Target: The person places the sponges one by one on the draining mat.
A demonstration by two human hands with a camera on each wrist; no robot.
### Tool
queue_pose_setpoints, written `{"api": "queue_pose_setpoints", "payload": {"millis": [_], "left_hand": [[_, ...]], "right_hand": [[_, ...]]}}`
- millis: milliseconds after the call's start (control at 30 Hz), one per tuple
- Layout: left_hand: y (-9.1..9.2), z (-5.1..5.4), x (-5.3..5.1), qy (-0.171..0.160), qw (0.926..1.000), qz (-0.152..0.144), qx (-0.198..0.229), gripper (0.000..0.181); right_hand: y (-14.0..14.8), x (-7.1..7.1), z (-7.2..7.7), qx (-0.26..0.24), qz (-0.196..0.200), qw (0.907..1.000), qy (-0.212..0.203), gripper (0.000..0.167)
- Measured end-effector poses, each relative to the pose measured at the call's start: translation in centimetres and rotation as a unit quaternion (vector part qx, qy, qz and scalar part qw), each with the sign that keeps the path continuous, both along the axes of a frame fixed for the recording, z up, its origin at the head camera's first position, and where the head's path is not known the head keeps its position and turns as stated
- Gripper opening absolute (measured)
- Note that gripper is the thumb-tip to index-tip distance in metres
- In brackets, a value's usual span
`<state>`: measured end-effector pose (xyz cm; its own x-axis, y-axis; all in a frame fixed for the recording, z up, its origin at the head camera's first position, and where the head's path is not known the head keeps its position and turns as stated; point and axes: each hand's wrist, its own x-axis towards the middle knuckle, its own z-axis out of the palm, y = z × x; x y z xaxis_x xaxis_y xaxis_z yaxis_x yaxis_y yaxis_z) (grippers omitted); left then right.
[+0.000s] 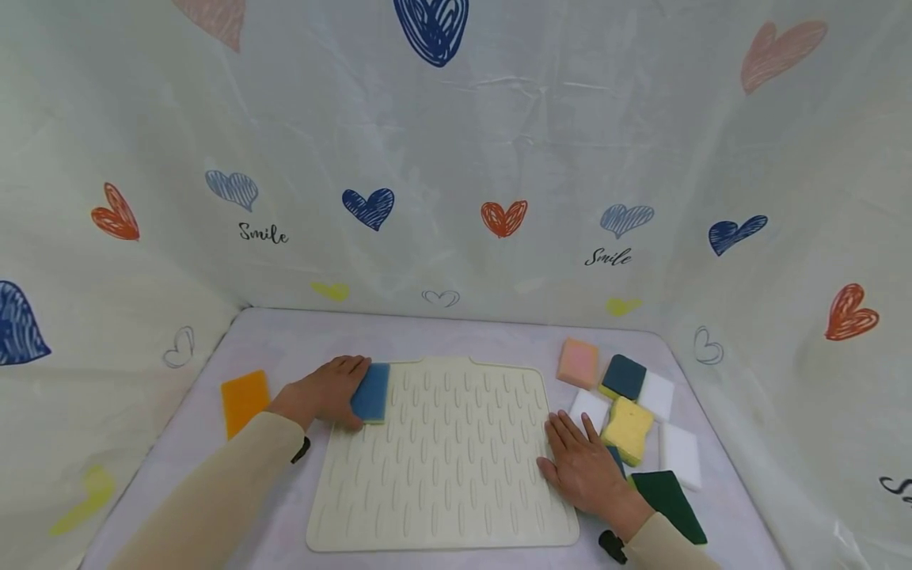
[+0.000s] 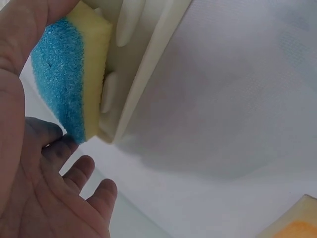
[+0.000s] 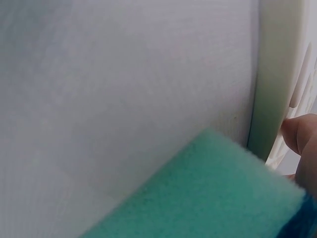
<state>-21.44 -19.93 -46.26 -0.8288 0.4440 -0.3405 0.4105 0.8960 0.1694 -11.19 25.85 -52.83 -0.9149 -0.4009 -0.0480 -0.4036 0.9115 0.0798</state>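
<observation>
A blue-topped sponge with a yellow underside (image 1: 373, 393) (image 2: 64, 74) lies at the back left corner of a cream ridged mat (image 1: 463, 475). My left hand (image 1: 333, 393) (image 2: 44, 183) holds it by its edges, between the thumb and the fingers. Flat on the mat's right edge rests my right hand (image 1: 580, 467) (image 3: 304, 148), fingers extended and holding nothing. Only part of that hand shows in the right wrist view, beside the mat's edge (image 3: 275, 74).
An orange sponge (image 1: 245, 400) lies left of the mat. Right of it are a pink sponge (image 1: 578, 363), a dark blue one (image 1: 624, 376), a yellow one (image 1: 628, 430), several white ones (image 1: 680, 455) and a dark green pad (image 1: 671, 504). A green sponge (image 3: 198, 193) is near the right wrist.
</observation>
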Motion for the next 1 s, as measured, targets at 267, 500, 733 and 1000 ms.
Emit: {"api": "queue_pose_setpoints", "payload": {"millis": [267, 500, 733, 1000], "left_hand": [[-0.1, -0.1, -0.2, 0.012, 0.9999, 0.003, -0.009, 0.119], [-1.3, 0.6, 0.4, 0.055, 0.9973, 0.036, 0.034, 0.113], [-4.4, 2.2, 2.1, 0.122, 0.9882, 0.08, 0.046, 0.102], [-11.0, 2.8, 3.2, 0.136, 0.9845, 0.111, 0.011, 0.109]], "right_hand": [[-0.2, -0.1, 0.2, -0.006, -0.001, 1.0, -0.003, 0.066], [-0.2, -0.1, 0.2, -0.014, 0.001, 0.9999, -0.002, 0.065], [0.2, 0.1, 0.0, -0.015, 0.013, 0.9998, 0.01, 0.065], [0.3, 0.1, 0.1, -0.013, 0.018, 0.9996, 0.014, 0.065]]}}
